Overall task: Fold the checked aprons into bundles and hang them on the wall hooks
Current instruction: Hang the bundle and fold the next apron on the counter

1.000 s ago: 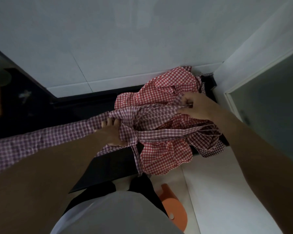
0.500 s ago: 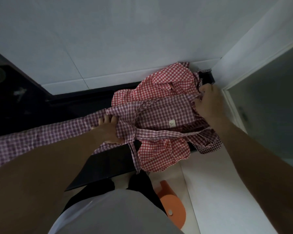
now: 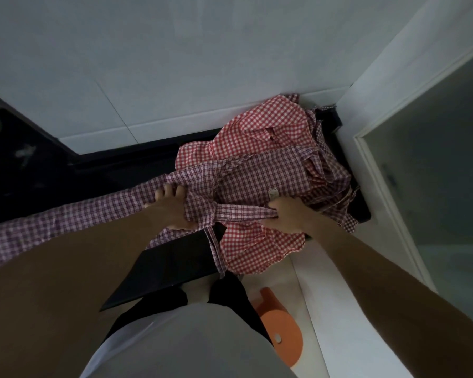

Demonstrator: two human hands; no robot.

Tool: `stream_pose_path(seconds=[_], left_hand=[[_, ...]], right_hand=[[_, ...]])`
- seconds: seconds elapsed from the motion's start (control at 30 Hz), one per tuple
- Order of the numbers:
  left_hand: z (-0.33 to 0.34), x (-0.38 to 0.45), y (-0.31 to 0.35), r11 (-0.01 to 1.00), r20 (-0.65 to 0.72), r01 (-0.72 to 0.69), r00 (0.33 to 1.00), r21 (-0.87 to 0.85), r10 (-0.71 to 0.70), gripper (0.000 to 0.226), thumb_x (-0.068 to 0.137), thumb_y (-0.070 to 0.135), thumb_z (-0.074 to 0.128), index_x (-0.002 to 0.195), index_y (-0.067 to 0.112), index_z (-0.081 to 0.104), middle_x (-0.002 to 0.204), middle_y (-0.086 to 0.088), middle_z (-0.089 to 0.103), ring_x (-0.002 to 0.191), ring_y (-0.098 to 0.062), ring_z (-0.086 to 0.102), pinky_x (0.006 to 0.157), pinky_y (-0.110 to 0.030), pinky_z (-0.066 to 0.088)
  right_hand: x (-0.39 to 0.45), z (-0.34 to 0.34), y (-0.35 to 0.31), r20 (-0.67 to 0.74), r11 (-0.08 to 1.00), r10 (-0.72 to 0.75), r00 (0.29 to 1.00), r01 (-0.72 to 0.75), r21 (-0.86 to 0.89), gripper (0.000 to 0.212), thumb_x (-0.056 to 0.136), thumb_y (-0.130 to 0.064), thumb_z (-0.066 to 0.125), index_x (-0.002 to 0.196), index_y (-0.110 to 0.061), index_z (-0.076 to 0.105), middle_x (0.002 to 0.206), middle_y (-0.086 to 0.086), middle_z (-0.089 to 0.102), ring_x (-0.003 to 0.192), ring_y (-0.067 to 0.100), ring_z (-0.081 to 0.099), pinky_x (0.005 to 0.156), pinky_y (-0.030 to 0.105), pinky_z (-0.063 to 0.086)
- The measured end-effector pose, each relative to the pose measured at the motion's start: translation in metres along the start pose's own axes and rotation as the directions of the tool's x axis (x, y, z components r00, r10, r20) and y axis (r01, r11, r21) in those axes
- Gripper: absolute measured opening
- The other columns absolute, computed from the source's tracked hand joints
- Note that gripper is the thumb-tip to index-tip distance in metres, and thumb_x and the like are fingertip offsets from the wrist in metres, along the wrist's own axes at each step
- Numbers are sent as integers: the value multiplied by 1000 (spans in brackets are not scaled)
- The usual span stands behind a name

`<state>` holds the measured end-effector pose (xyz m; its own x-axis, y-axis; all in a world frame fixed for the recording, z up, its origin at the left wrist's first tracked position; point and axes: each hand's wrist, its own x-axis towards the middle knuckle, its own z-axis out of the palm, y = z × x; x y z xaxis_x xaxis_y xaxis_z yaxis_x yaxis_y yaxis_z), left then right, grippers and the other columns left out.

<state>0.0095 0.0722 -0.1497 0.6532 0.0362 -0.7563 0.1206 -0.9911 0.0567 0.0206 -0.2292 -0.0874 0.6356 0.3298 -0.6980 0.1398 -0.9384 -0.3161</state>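
Observation:
A purple-checked apron (image 3: 260, 175) lies spread over a heap of red-checked aprons (image 3: 262, 132) on a dark counter (image 3: 172, 263) in the corner. My left hand (image 3: 172, 211) grips the purple apron's bunched left end, where a long band of it trails off to the left across my forearm. My right hand (image 3: 287, 216) grips the apron's strap and near edge, just below a small white label (image 3: 273, 193). A red-checked part (image 3: 257, 249) hangs over the counter's front edge. No wall hooks are in view.
White tiled wall (image 3: 175, 64) rises behind the counter. A white door frame (image 3: 380, 170) stands at the right. An orange stool (image 3: 281, 334) sits on the pale floor by my feet. Dark counter continues to the left (image 3: 25, 165).
My right hand came down from the apron's far right corner to its near edge and took hold of the strap. My left hand kept its hold in place.

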Motion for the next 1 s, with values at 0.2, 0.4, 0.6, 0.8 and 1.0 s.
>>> stream_pose_path(seconds=[0.2,0.4,0.6,0.8,1.0], left_hand=[[0,0,0,1000,-6,6,1000,-28,-6,123,69,68,75,154,25,-3,160,-10,-6,147,-39,3,112,-67,25],[4,-5,9,994,-90,75,993,-85,-82,121,65,69,77,151,26,4,157,-9,6,145,-37,13,109,-65,30],[16,-14,11,985,-215,134,964,-110,-155,125,67,71,75,154,26,-2,159,-16,-1,146,-42,8,113,-66,21],[18,-16,5,986,-105,131,984,-105,-142,134,73,66,74,151,29,-28,159,-12,-32,147,-43,-20,112,-72,8],[14,-21,-35,991,-68,134,989,1,-133,136,72,64,76,150,30,-30,157,-11,-36,146,-42,-24,112,-73,11]], right_hand=[[-14,-82,21,-89,972,-77,993,94,213,18,89,-38,72,79,-23,70,75,-7,70,72,12,63,71,28,45],[24,-89,65,-246,995,92,965,-79,62,29,83,-43,77,71,-21,62,79,-1,61,88,28,63,82,39,49],[32,-74,78,-244,991,135,960,-129,43,75,84,-49,74,143,-10,49,143,13,52,127,33,50,112,44,38],[24,-90,66,-40,989,144,989,-142,50,70,80,-42,80,139,-13,55,140,6,55,123,26,51,109,33,36],[15,-80,42,169,972,211,963,-187,-144,62,72,-46,85,124,-18,65,126,0,61,107,20,56,98,34,46]])
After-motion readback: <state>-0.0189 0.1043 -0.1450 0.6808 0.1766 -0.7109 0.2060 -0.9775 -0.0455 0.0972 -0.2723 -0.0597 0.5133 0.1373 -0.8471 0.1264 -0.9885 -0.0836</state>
